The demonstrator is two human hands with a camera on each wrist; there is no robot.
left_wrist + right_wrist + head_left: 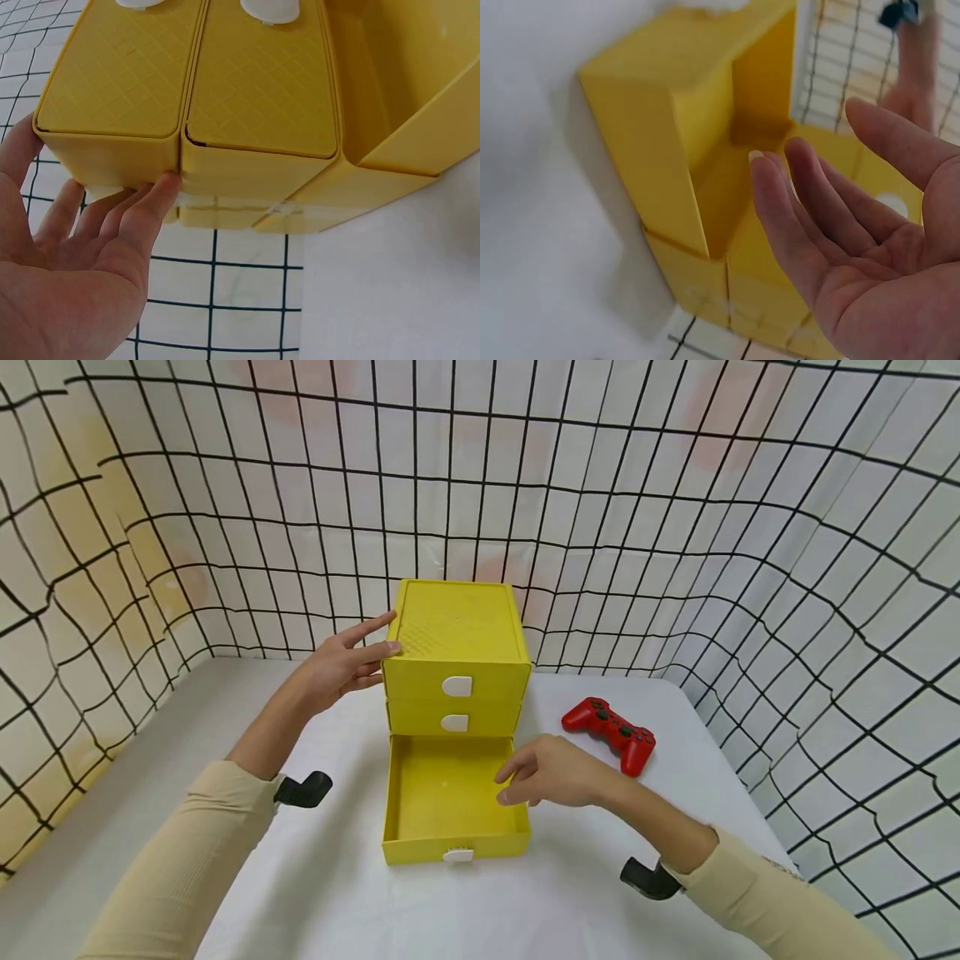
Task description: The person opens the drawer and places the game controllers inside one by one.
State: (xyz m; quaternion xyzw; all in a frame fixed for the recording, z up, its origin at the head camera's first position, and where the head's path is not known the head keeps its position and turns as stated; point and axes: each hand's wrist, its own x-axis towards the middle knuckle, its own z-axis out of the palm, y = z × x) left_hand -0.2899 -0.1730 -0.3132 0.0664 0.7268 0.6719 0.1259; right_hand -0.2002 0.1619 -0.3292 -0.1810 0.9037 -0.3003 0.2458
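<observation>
A yellow drawer unit [461, 627] with white tab handles stands mid-table, its bottom drawer [450, 789] pulled out and nothing lying in it. The two drawers above are closed. My left hand [337, 670] rests against the unit's upper left side, thumb at the top edge; the left wrist view shows its fingers spread along the side wall [112, 161]. Over the right side of the pulled-out drawer is my right hand [555, 772], fingers loosely bent. In the right wrist view nothing lies between those fingers [772, 202].
A red game controller [609, 732] lies on the white tabletop [600, 902] to the right of the unit. Black wire grid [480, 468] with white sheeting behind it encloses the table at the back and both sides.
</observation>
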